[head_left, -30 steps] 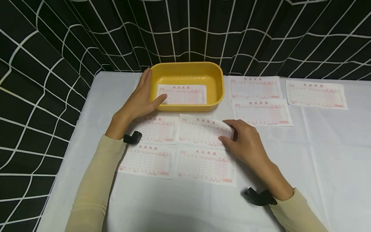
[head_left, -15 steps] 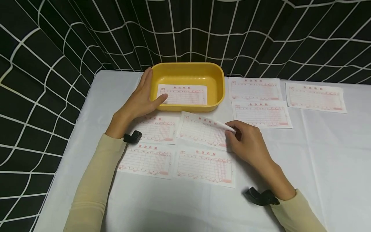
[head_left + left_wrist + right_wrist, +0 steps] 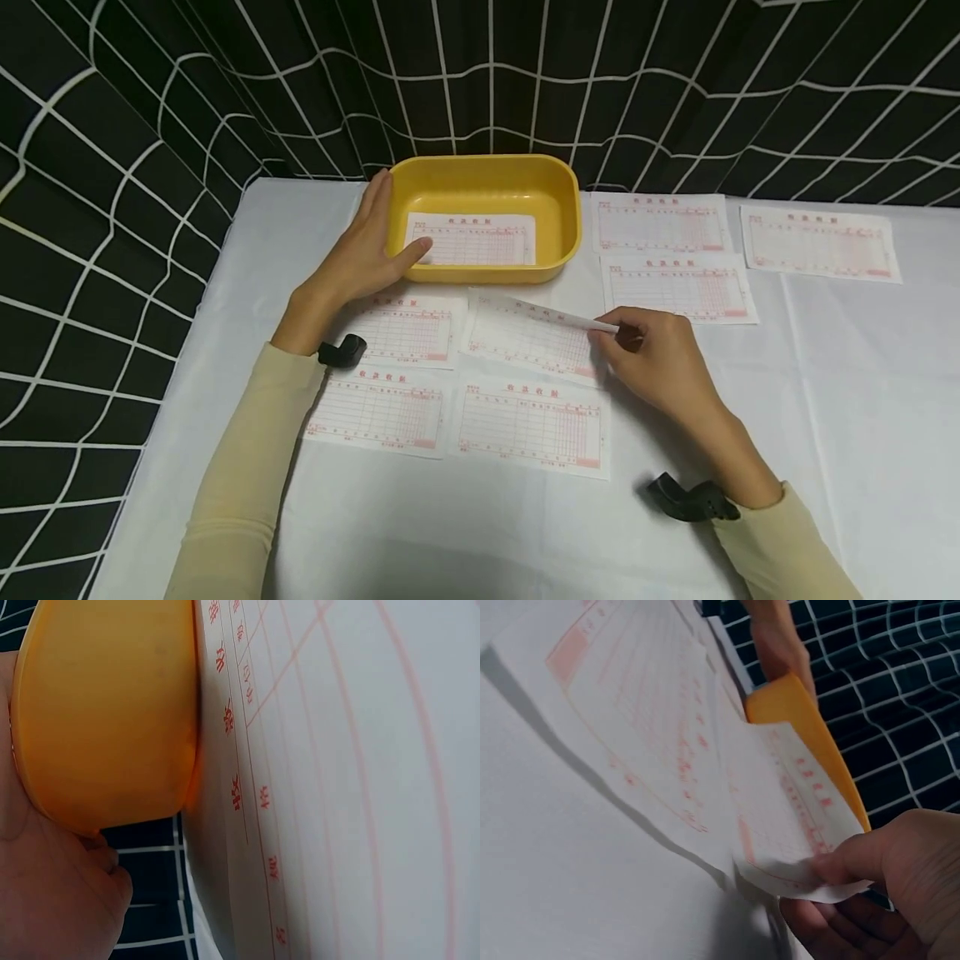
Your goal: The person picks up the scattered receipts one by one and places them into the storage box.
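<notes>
My left hand (image 3: 358, 254) grips the left end of a yellow plastic basin (image 3: 483, 185), its thumb over the front rim and its fingers along the outer side. Inside the basin lies a receipt slip (image 3: 480, 242) with red print. Between thumb and fingers, my right hand (image 3: 663, 358) pinches the right edge of another receipt slip (image 3: 780, 799) in front of the basin. That slip's upper right part is lifted and bent, while its left part stays low over the table. The right wrist view shows the thumb on its printed face.
More receipt slips lie flat: one beside the held slip (image 3: 408, 333), two nearer the front (image 3: 386, 412), and several to the right of the basin (image 3: 678, 287). A white cloth (image 3: 465, 533) covers the table. Black, white-gridded curtains (image 3: 517, 75) hang behind and at left.
My right hand has closed on the slip's right edge and shifted slightly right, raising that edge. The slip is now more bent. My left hand stays on the basin.
</notes>
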`<state>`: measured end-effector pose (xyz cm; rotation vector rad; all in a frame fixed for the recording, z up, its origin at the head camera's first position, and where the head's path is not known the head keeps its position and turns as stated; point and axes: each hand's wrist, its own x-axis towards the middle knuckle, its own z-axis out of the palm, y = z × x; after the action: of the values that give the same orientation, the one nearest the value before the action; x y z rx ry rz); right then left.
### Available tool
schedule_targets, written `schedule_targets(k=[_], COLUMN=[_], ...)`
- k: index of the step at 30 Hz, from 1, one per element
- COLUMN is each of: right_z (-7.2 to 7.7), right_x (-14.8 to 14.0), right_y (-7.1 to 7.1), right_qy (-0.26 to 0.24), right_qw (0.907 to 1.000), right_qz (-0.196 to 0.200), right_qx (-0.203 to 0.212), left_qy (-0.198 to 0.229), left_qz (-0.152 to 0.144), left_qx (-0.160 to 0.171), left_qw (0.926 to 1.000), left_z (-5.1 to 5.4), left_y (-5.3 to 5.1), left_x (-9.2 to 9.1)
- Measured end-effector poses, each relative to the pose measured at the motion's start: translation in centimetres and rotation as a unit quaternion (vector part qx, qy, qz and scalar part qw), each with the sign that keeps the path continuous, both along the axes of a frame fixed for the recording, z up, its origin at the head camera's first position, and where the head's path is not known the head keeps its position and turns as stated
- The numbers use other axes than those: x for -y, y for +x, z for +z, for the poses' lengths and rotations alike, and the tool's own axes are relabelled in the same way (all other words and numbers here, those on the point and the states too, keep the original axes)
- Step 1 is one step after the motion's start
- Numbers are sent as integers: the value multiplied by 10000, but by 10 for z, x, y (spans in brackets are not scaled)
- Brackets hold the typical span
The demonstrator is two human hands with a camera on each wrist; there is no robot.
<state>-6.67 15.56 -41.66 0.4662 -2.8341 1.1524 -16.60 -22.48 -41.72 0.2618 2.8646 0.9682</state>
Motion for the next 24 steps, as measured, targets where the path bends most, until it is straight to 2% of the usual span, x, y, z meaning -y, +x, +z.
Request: schedule_targets(k=[10, 15, 18, 21, 24], right_z=[17, 29, 36, 44, 52], right_x=[-16, -20, -19, -18, -16], right_y=[-6, -15, -25, -36, -49], right_qy=[-429, -720, -1089, -1575, -1839], right_qw=[9970, 9933, 9867, 9758, 9693], right_qz=[-252, -302, -429, -587, -655], right_qx=[585, 850, 1129, 1398, 1495], left_qy=[149, 56, 56, 116, 129], left_qz=[-47, -42, -10, -12, -31], left_qx=[-34, -43, -43, -9, -13], left_qw=[9999, 10000, 10000, 9999, 9999], left_z=[-2, -1, 0, 0, 0], left_y=[-3, -2, -1, 0, 0], left_x=[-4, -1, 1, 1, 1])
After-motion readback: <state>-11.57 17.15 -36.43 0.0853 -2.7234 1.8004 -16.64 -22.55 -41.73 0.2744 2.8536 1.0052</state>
